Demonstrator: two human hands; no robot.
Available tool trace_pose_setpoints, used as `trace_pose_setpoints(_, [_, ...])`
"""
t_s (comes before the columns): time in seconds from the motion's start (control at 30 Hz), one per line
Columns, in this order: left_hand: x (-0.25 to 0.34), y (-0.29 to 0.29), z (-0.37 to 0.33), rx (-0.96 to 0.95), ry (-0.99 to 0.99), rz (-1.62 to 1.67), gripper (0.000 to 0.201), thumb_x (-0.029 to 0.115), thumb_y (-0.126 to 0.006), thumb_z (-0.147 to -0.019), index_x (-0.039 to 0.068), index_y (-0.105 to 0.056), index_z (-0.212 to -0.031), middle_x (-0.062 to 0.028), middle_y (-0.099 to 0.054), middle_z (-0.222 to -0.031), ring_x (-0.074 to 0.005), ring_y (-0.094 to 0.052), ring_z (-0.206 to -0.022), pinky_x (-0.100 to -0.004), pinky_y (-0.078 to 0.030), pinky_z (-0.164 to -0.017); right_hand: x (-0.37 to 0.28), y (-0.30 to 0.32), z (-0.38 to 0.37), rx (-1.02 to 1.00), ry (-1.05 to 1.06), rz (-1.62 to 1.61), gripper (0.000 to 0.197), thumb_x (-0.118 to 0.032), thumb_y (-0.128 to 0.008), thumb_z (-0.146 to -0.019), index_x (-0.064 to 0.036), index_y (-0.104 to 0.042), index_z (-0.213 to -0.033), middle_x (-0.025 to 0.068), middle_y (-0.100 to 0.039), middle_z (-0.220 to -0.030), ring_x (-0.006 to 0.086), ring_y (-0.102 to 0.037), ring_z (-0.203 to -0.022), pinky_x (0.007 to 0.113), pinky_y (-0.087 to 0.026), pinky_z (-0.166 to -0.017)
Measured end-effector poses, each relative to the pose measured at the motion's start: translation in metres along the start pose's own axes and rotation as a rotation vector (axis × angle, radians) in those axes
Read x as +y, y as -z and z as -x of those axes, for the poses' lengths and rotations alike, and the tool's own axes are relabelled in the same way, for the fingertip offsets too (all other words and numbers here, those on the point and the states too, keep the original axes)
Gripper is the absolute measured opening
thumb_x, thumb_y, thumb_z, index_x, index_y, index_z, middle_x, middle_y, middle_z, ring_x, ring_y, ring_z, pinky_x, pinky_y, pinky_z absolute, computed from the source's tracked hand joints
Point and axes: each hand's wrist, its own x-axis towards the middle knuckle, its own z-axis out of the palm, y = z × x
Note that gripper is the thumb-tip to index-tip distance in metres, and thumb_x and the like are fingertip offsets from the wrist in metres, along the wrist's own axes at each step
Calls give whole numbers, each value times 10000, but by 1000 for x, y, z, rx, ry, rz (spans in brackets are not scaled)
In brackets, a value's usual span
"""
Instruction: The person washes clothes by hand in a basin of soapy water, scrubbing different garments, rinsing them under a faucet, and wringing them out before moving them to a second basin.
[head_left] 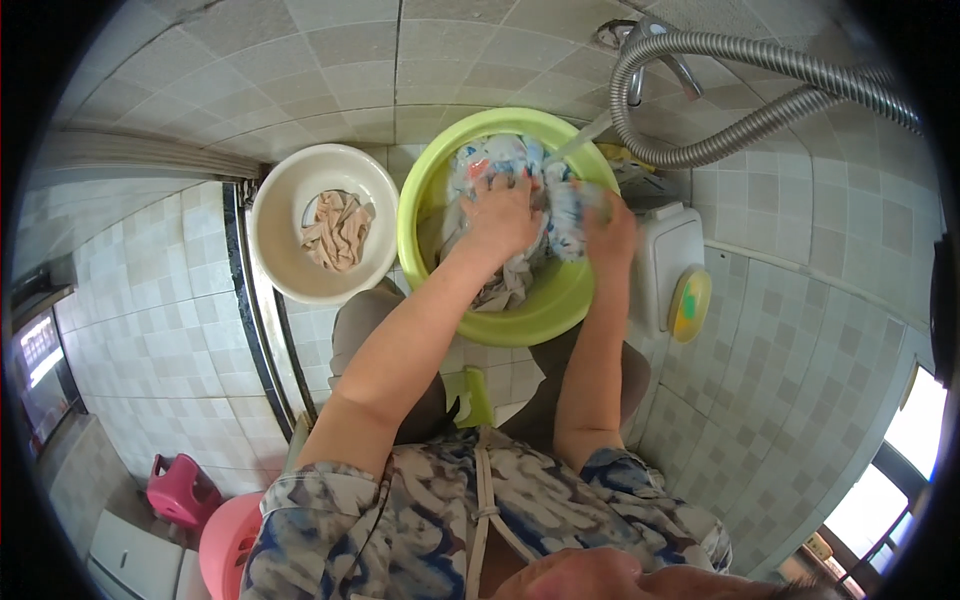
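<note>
In a light green basin (pixel 418 215) lies a wet heap of cloth, a white patterned garment (pixel 562 225) with blue and orange on it and a greyish cloth (pixel 508 285) below it. My left hand (pixel 503 217) presses into the patterned garment, its fingers apart and bent into the fabric. At the basin's right side my right hand (pixel 612 235), smeared by motion, grips a bunched part of the same garment. A stream of water (pixel 585 136) runs into the basin near the far rim.
A cream basin (pixel 265 225) with a crumpled beige cloth (pixel 338 230) stands at the left. The faucet (pixel 636 80) and its coiled metal hose (pixel 740 45) hang above right. A white bin (pixel 670 255) and a yellow soap dish (pixel 690 305) are to the right.
</note>
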Motion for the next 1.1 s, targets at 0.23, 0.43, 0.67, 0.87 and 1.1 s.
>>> trace_pose_setpoints(0.23, [1,-5,-2,-100,7,-233,323,314,-512,-865,116,-575,-1112,-114,-611,-1044,-293,-559,-1044,-566,-364,-928,-9,-109,-19,-28,282,337,629,-216,-672,-741,-64,-424,-1299,218,-444,-1291,384,-405,-1198,409,-357,-987])
trace_pose_setpoints(0.43, [-9,7,-1,-112,38,-229,271,317,-516,-862,94,-597,-994,-112,-639,-952,-287,-609,-937,-525,-436,-834,12,-117,-64,-262,239,-18,674,-189,-737,-685,-1,-429,-1254,218,-448,-1284,377,-476,-1124,416,-430,-918])
trace_pose_setpoints(0.67, [-7,10,0,-169,30,-167,360,357,-477,-886,39,-575,-1024,-163,-639,-966,-350,-608,-922,-453,-472,-821,54,-77,-62,-59,-321,-800,430,-160,-735,-723,43,-558,-1059,128,-590,-1009,245,-589,-921,377,-527,-680])
trace_pose_setpoints(0.87, [-12,-26,-14,168,318,555,670,564,-361,-911,28,-405,-1310,-188,-512,-1263,-315,-486,-1182,-400,-434,-928,-36,7,19,18,-173,-1347,302,-228,-639,-842,0,-570,-1028,83,-609,-890,200,-611,-796,350,-537,-635])
trace_pose_setpoints(1.1, [-10,-20,-30,-363,542,1756,593,439,-445,-906,83,-289,-1353,-141,-566,-1158,-263,-602,-976,-424,-500,-818,-73,51,76,-316,364,-1127,122,-100,-629,-799,5,-622,-860,4,-582,-755,76,-537,-665,237,-441,-584])
